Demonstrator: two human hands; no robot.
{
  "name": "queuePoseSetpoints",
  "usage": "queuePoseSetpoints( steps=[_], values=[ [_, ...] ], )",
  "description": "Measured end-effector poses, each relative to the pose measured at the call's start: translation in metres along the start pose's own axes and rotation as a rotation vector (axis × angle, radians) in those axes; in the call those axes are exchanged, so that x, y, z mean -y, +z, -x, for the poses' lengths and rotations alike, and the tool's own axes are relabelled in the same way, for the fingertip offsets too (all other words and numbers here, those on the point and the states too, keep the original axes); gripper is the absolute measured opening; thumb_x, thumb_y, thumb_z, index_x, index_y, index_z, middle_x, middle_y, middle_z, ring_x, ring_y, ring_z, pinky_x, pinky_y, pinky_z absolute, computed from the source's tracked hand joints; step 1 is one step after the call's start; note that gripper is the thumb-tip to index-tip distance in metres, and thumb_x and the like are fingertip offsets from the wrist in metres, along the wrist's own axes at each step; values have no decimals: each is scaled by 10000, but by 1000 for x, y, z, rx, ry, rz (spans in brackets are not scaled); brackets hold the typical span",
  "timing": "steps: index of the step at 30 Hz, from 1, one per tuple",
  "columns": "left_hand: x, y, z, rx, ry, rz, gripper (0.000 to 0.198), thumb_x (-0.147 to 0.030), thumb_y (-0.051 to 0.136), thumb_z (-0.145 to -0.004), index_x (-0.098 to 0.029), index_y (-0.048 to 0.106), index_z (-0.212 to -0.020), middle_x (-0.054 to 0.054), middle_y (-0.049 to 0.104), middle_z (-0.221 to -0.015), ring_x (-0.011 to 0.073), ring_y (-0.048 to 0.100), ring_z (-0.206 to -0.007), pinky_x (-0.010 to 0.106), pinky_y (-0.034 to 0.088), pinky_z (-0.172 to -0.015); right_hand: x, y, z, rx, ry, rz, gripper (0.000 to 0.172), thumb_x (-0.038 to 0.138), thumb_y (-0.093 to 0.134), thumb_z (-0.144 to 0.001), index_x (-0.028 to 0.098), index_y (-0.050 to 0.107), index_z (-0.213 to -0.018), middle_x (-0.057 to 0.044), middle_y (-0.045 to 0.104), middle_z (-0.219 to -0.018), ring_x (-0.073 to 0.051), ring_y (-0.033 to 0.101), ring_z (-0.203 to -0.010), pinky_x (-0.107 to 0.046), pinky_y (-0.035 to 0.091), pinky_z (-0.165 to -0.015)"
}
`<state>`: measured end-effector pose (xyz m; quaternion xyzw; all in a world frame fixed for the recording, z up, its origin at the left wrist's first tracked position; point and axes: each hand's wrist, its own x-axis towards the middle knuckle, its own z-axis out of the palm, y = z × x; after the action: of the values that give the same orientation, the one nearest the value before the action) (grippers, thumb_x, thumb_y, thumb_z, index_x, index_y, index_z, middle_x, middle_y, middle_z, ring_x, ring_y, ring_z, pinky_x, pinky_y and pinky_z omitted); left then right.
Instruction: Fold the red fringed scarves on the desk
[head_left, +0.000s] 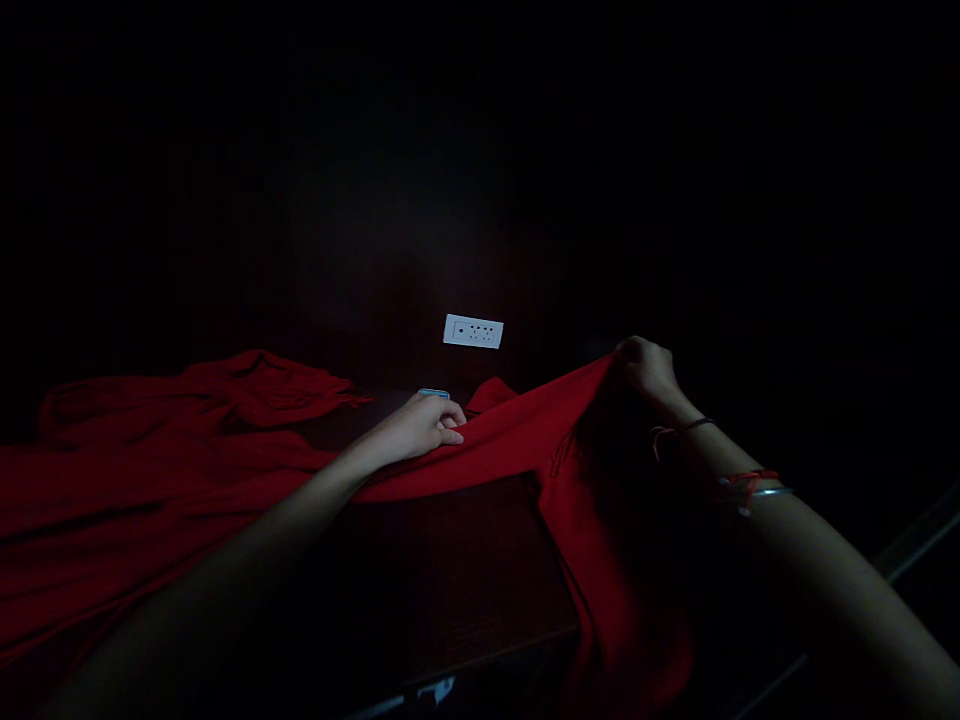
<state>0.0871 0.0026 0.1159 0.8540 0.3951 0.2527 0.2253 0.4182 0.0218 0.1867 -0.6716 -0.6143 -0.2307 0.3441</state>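
A long red cloth [150, 470] lies spread over a dark wooden table [450, 580] in a very dim room. My left hand [424, 425] rests on the cloth near the table's middle, fingers curled and pinching its edge. My right hand [645, 370] is raised at the right, closed on a corner of the same cloth, which hangs down from it past the table's front edge. Red thread bands and a metal bangle [750, 490] circle my right wrist.
A white socket plate [472, 331] sits on the dark wall behind the table. A small blue-edged object [433, 393] lies just behind my left hand. The table's front edge [487, 660] runs near the bottom. Everything else is in darkness.
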Motion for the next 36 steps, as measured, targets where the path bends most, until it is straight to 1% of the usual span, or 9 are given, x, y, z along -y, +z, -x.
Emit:
queuePoseSetpoints(
  steps=[6, 10, 13, 16, 19, 23, 26, 31, 36],
  values=[
    [10, 2, -1, 34, 19, -114, 223, -167, 520, -577, -150, 565, -795, -12, 570, -725, 122, 512, -671, 191, 354, -571, -1, 1, -1, -31, 19, -24, 255, 88, 427, -627, 110, 608, -805, -78, 624, -741, -152, 543, -647, -221, 371, -556],
    [22, 5, -2, 59, -89, -306, 177, -164, 534, -557, -159, 549, -733, -5, 543, -706, 135, 494, -647, 202, 318, -524, 0, -1, -1, -73, 2, -31, 256, 105, 431, -622, 109, 609, -805, -83, 625, -753, -159, 539, -650, -232, 376, -564],
    [25, 1, -2, 24, -116, -323, 129, -223, 543, -594, -167, 526, -709, -10, 524, -673, 127, 481, -616, 201, 294, -503, 0, -4, 0, -86, 15, -19, 266, 97, 427, -611, 109, 610, -804, -87, 625, -754, -165, 539, -656, -236, 376, -567],
    [24, -5, -3, -14, -70, -245, 131, -272, 553, -607, -170, 488, -657, -34, 489, -607, 111, 455, -581, 194, 276, -492, -2, -4, 1, -85, 54, -14, 283, 80, 416, -605, 111, 609, -808, -86, 624, -754, -165, 541, -663, -233, 376, -568],
    [24, -7, -5, -61, 21, -219, 121, -197, 552, -580, -166, 437, -599, -51, 450, -576, 94, 417, -556, 189, 255, -488, -5, -3, 1, -75, 64, -19, 290, 75, 413, -608, 112, 607, -820, -81, 623, -759, -161, 542, -669, -228, 376, -566],
    [24, -6, -6, -38, 79, -213, 168, -161, 563, -544, -167, 395, -557, -61, 420, -563, 86, 387, -540, 190, 228, -475, -6, 0, 2, -53, 55, -3, 289, 71, 419, -609, 110, 607, -825, -79, 621, -750, -160, 542, -662, -226, 378, -563],
    [23, -10, -4, 5, 48, -174, 177, -211, 587, -546, -165, 418, -574, -59, 427, -576, 89, 399, -561, 186, 244, -486, -6, 1, 3, -38, 59, 24, 285, 63, 424, -610, 110, 609, -820, -84, 623, -757, -163, 545, -664, -229, 381, -574],
    [31, -27, 0, 167, -37, -133, 101, -196, 555, -575, -166, 474, -627, -53, 455, -599, 91, 423, -582, 181, 286, -511, -7, 4, 3, -1, 23, 87, 273, 53, 421, -621, 105, 610, -811, -86, 625, -762, -164, 552, -677, -226, 376, -582],
    [43, -34, 1, 153, -185, -304, 120, -138, 548, -546, -168, 462, -624, -38, 472, -608, 102, 425, -569, 192, 271, -484, -8, 11, 3, 32, -8, 118, 230, 70, 433, -644, 104, 610, -787, -77, 628, -740, -149, 553, -656, -212, 370, -568]
  ],
)
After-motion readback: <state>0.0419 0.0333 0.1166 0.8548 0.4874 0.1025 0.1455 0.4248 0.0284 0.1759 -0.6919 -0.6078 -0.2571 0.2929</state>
